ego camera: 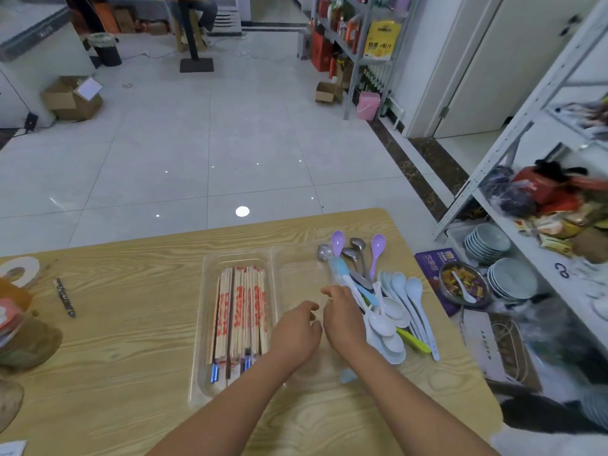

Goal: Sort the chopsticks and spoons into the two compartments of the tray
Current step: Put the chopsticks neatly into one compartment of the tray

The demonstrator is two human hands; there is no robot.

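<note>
Her right hand (pixel 342 319) grips spoons (pixel 385 311), left hand (pixel 296 334) loosely curled, empty; that crowded bunch could spill beyond the tray (pixel 210 324).

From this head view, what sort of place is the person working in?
Probably a small eatery's back or storage area: stacked pale ceramic bowls on a white metal shelving rack, a farther rack of bottles and boxed goods, and cardboard boxes on the tiled floor.
</note>
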